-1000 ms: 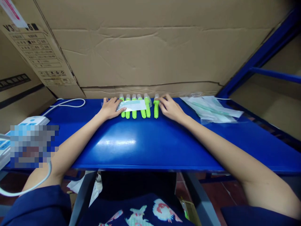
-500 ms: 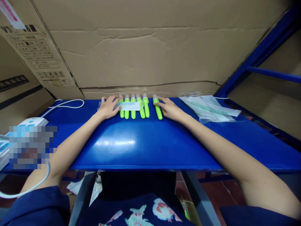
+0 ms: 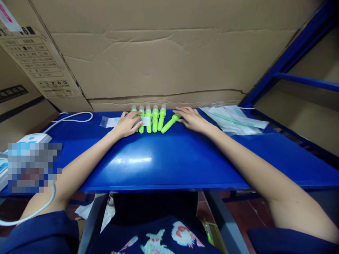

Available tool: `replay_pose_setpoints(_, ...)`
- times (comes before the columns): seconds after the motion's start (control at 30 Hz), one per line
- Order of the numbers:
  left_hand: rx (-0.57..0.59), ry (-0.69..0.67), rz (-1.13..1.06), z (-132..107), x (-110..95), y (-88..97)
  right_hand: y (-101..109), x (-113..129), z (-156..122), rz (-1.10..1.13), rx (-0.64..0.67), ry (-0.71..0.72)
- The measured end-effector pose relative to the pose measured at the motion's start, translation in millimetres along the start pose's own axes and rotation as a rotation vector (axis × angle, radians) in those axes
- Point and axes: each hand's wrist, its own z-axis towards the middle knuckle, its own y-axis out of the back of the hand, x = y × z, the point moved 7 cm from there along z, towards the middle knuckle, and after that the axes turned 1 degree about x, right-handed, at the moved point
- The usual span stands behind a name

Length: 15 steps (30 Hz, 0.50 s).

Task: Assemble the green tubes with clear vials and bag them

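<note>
Several bright green tubes [image 3: 155,120] with clear caps lie side by side at the back of the blue table [image 3: 169,158]. My left hand [image 3: 128,124] rests on their left end and on a small clear bag [image 3: 113,121], fingers spread flat. One more green tube [image 3: 169,123] lies slanted to the right of the row. My right hand [image 3: 192,119] touches its upper end with stretched fingers and holds nothing.
A stack of clear plastic bags [image 3: 235,120] lies at the back right. A white power strip [image 3: 29,139] and its cable [image 3: 71,116] sit at the left. Cardboard boxes [image 3: 159,56] close off the back; a blue shelf frame [image 3: 291,60] rises at the right.
The lone tube at the right has swung from nearly straight to slanted, its lower end toward the row. My left hand and the bag have shifted left.
</note>
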Motion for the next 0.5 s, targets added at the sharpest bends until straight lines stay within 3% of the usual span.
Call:
replay_pose_setpoints(0.2, -0.012, 0.027, -0.074, 0.6, 0.3, 0.0, -0.1, -17.9, -2.0, -0.056, 0.041, -0.041)
replay_pose_setpoints(0.5, 0.064, 0.124, -0.142, 2.1, 9.2, -17.2, 2.5, -19.0, -3.3, 0.035, 0.107, -0.001)
